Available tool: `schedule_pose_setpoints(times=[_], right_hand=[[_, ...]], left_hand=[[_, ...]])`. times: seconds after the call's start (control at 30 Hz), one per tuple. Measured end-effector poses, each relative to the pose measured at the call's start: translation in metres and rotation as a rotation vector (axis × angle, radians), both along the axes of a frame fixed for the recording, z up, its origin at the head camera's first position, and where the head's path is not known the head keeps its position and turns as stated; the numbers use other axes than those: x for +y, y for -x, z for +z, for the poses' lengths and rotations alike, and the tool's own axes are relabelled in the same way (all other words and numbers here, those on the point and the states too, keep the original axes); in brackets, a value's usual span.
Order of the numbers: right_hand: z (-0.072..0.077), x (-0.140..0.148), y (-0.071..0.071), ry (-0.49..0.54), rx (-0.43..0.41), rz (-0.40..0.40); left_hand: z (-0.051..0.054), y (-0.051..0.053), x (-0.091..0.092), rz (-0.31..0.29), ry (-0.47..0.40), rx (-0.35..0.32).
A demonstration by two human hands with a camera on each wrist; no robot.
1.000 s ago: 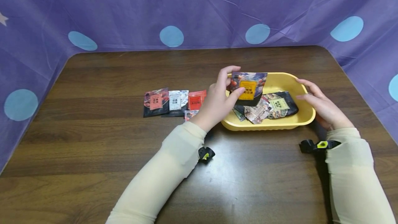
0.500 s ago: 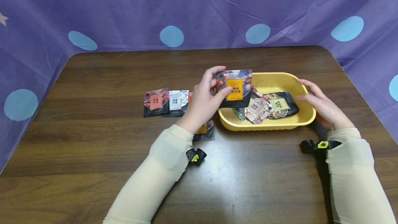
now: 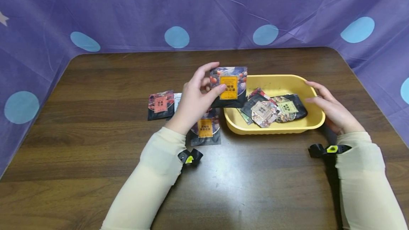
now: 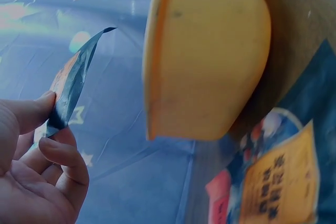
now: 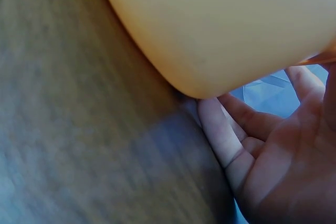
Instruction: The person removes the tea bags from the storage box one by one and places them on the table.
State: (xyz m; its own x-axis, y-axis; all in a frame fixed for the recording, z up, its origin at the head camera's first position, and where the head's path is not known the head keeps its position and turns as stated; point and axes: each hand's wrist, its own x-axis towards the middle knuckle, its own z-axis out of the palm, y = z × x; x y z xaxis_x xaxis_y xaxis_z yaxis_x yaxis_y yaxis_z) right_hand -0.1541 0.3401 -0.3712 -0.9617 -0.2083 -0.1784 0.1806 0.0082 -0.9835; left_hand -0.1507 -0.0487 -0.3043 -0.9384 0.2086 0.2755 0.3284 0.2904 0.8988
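My left hand (image 3: 193, 98) pinches a dark tea sachet (image 3: 229, 87) with an orange label between thumb and fingers, raised just left of the yellow plastic basket (image 3: 274, 130). In the left wrist view the sachet (image 4: 73, 85) shows nearly edge-on. A matching orange-labelled sachet (image 3: 205, 130) lies on the table below the left hand. Farther left are a red-labelled sachet (image 3: 160, 104) and a white-labelled one (image 3: 177, 98), partly hidden by the hand. My right hand (image 3: 335, 109) holds the basket's right end, thumb over the rim and fingers outside.
Several sachets lie overlapping in the basket, among them one with a beige label (image 3: 263, 111) and one with a green label (image 3: 287, 107). The wooden table (image 3: 96, 144) ends at a purple curtain (image 3: 134, 13) behind and at both sides.
My left hand has carried the orange-labelled sachet left and slightly up, out from over the basket. The matching sachet on the table has come into view. My right hand stays on the basket.
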Motion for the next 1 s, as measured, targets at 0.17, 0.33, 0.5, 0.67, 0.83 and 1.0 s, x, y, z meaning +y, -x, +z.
schedule_pose_setpoints(times=[0.17,0.33,0.5,0.67,0.83,1.0], right_hand=[[0.001,0.0,0.0,-0.006,-0.005,-0.002],[0.002,0.001,0.0,-0.017,-0.02,-0.001],[0.002,0.001,0.0,-0.023,-0.026,-0.001],[0.001,0.0,0.0,-0.02,-0.022,0.0],[0.001,0.0,-0.001,-0.016,-0.015,0.0],[0.002,-0.001,0.0,-0.015,-0.001,0.001]], left_hand=[[0.004,0.001,-0.013,0.02,0.006,-0.016],[0.008,0.002,-0.024,0.03,0.021,-0.036],[0.014,0.003,-0.033,0.008,0.072,-0.079],[0.018,0.005,-0.042,0.007,0.157,-0.182],[0.018,0.007,-0.052,0.021,0.207,-0.219],[0.018,0.009,-0.062,0.026,0.249,-0.207]])
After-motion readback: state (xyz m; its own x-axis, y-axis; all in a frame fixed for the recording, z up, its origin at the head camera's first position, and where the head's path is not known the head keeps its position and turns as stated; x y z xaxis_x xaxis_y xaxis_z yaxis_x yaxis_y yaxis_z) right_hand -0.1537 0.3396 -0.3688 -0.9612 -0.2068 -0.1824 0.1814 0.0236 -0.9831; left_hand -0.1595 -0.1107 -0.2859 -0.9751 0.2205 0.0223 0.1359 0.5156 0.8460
